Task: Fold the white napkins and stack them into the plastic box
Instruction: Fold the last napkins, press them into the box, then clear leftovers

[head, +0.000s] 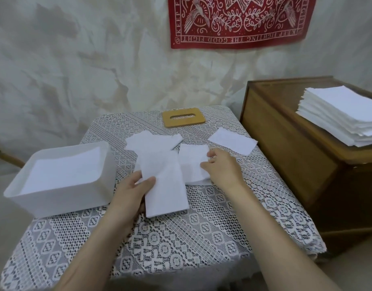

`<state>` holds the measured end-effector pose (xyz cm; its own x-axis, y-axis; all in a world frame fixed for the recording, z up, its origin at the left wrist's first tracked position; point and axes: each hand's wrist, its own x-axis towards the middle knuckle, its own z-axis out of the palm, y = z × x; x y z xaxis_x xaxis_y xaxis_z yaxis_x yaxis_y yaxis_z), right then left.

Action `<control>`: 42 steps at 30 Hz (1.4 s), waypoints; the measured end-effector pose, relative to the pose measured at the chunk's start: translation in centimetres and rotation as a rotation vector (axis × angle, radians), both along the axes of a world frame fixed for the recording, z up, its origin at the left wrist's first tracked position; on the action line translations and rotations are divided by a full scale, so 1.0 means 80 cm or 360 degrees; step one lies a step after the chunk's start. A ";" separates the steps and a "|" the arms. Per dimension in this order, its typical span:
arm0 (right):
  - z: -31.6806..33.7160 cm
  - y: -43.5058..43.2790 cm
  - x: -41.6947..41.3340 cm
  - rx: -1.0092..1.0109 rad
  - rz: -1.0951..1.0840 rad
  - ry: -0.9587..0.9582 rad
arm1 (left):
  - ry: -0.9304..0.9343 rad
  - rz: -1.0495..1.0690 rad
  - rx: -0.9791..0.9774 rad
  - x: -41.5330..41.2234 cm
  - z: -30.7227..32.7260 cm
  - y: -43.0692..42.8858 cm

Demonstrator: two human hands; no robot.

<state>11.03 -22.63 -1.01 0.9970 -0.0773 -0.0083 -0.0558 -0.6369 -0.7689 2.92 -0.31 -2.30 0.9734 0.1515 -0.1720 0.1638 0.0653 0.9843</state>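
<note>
1. The plastic box point(54, 203) sits on the left side of the lace-covered desk point(180, 248). There's a flat layer of white napkins point(63, 171) lying inside it.
2. The left hand point(132, 192) is just right of the box. Its grip is closed on a folded napkin point(166, 185), with the thumb on top near the napkin's left edge and the fingers tucked underneath. That napkin is a long narrow strip, a bit tilted, running from the hand toward the back of the desk.
3. The right hand point(220, 169) is further right of the box, on the other side of the folded strip. Its fingers are curled in, and the grip pinches the right edge of a second napkin point(193, 162). This one lies flat on the desk, right beside the strip.
4. Right of the box and further back there's a loose napkin point(153, 141), partly under the strip. One more napkin point(233, 141) lies out by the desk's right edge.
5. A wooden lid point(184, 118) with a slot lies at the back of the desk, well apart from the box.
6. Way right of the box, off the desk, a wooden cabinet point(286, 143) has a tall napkin stack point(344, 116) on top. A red bandana point(239, 19) hangs on the wall.
</note>
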 end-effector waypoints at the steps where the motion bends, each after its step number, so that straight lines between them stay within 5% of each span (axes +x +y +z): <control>1: 0.002 -0.005 0.000 0.0012 -0.0018 0.0019 | -0.0006 -0.0004 0.0005 0.000 0.000 0.001; 10: 0.001 -0.035 -0.003 0.0260 -0.0154 0.0149 | 0.0009 0.0009 -0.0089 -0.008 0.004 0.001; 16: -0.009 -0.025 0.006 -0.0005 0.0021 0.0024 | 0.0029 0.0029 -0.0135 -0.010 0.003 -0.003; 19: 0.004 -0.026 -0.007 0.0418 0.0078 -0.0130 | 0.0029 0.0058 -0.0160 -0.007 0.002 -0.002; 24: 0.035 -0.017 -0.043 0.1235 0.0270 0.0070 | 0.0039 0.0064 -0.0187 -0.005 0.005 -0.008; 35: 0.011 0.027 -0.049 0.0655 0.0363 -0.0040 | -0.0018 0.0031 -0.0410 -0.006 0.009 -0.021; 42: 0.008 0.035 -0.051 0.0727 0.0353 -0.0052 | -0.0008 0.0040 -0.0407 -0.007 0.010 -0.022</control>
